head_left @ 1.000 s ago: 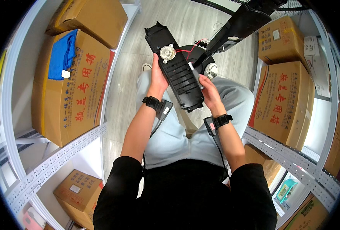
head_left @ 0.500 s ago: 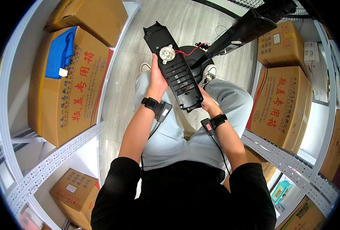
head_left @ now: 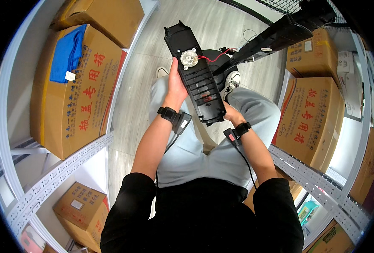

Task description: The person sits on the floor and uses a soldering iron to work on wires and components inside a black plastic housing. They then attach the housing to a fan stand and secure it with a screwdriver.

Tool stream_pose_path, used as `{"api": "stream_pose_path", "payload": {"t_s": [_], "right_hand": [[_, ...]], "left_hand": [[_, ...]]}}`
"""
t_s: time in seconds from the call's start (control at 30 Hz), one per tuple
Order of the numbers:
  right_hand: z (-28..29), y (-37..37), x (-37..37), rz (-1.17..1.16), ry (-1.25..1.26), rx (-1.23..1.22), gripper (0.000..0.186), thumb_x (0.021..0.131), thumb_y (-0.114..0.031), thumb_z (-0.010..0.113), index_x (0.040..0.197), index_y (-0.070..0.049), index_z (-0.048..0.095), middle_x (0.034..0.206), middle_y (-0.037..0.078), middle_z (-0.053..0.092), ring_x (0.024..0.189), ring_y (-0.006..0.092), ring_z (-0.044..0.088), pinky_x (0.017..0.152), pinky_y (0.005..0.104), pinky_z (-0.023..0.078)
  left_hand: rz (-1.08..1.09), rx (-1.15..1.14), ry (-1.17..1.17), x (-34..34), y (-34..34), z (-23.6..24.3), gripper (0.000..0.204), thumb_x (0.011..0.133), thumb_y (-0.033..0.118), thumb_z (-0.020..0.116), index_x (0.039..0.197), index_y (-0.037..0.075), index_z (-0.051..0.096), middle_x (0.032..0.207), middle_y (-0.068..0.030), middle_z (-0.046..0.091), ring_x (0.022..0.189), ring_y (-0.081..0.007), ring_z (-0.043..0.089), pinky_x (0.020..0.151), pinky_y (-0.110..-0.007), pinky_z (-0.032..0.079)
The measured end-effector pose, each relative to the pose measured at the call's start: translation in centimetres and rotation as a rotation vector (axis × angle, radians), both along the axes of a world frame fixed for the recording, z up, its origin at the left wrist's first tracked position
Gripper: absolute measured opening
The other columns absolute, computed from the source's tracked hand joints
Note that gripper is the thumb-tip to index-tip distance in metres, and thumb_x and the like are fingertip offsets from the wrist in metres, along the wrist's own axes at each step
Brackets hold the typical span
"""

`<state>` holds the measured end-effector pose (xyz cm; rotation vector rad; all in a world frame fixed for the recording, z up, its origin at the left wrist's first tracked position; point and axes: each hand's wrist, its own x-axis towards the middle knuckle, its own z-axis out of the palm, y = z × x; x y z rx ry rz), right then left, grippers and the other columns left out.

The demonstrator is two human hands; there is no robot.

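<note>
A long black slotted plastic panel slants between my hands, with a round translucent part on it and red wires running from that part toward the right. My left hand grips the panel's left edge. My right hand is behind the panel's lower right end, its fingers mostly hidden; something pinkish shows through the slots. Beyond them stands a black column on a round black base, with loose cable near it.
Metal shelves flank me, holding cardboard boxes. A blue folded cloth lies on a left box. My legs are on either side below the panel, over a pale floor. A black mesh is at the back.
My right hand has moved behind the panel, and the silver cylinder it held at the panel's right edge is out of sight. The panel has shifted slightly.
</note>
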<state>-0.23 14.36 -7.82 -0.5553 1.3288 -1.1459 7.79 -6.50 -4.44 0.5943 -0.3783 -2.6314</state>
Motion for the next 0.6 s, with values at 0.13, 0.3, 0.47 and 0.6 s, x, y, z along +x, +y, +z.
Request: {"api": "stream_pose_path", "payload": {"t_s": [0.13, 0.3, 0.47, 0.6], "right_hand": [[-0.1, -0.2, -0.1, 0.053, 0.024, -0.031, 0.044, 0.094, -0.018, 0.062, 0.135, -0.003, 0.054, 0.129, 0.004, 0.061, 0.113, 0.0127, 0.056, 0.101, 0.0293, 0.045], [-0.4, -2.1, -1.3, -0.084, -0.088, -0.109, 0.043, 0.093, -0.014, 0.065, 0.132, -0.003, 0.055, 0.123, 0.003, 0.063, 0.109, 0.0106, 0.059, 0.094, 0.0286, 0.050], [-3.2, -3.8, -3.9, -0.342, 0.085, -0.136, 0.036, 0.089, -0.011, 0.068, 0.123, -0.004, 0.061, 0.110, 0.007, 0.070, 0.097, 0.0164, 0.067, 0.085, 0.0273, 0.052], [-1.4, -4.8, -5.4, -0.284, 0.988, 0.066, 0.024, 0.084, -0.005, 0.065, 0.107, -0.004, 0.069, 0.112, 0.021, 0.067, 0.097, 0.0327, 0.067, 0.089, 0.0350, 0.052]], "left_hand": [[0.000, -0.017, -0.053, 0.0, 0.1, -0.2, 0.062, 0.098, 0.056, 0.050, 0.133, 0.005, 0.054, 0.127, -0.0131, 0.063, 0.113, -0.0285, 0.062, 0.098, -0.044, 0.051], [-0.035, 0.009, -0.098, 0.0, -0.1, 0.0, 0.060, 0.098, 0.055, 0.050, 0.133, 0.006, 0.054, 0.126, -0.0130, 0.063, 0.111, -0.0287, 0.062, 0.096, -0.044, 0.052], [-0.027, -0.037, -0.071, -0.4, 0.3, 0.5, 0.059, 0.099, 0.054, 0.049, 0.134, 0.007, 0.054, 0.127, -0.0109, 0.063, 0.112, -0.0268, 0.062, 0.097, -0.043, 0.050], [0.033, -0.046, -0.095, -0.3, 0.0, -0.5, 0.059, 0.099, 0.053, 0.050, 0.135, 0.007, 0.052, 0.129, -0.0087, 0.062, 0.114, -0.0247, 0.061, 0.099, -0.041, 0.049]]}}
